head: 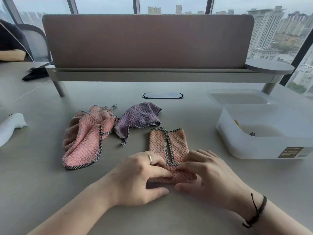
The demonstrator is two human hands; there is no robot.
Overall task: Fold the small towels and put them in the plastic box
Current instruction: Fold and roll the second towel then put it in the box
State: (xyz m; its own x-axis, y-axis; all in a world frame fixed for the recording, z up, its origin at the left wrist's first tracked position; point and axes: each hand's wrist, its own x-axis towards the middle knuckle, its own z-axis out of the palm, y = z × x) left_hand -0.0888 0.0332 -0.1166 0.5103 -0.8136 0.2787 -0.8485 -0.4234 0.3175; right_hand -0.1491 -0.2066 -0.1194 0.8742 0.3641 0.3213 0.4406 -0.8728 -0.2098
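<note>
Both hands on the orange towel, mid-desk, near edge being turned up. Left hand and right hand each pinch that near end, fingers on top, thumbs apparently under the roll; looks like lifting it to fold away from the person. Towel is already a narrow strip, trimmed edges meeting down its middle. Long axis runs near-to-far, far end pointing at the divider. Pink towel and purple towel lie crumpled to the left, unfolded. Box sits open to the right, within reach; something small lies inside, can't tell what.
</note>
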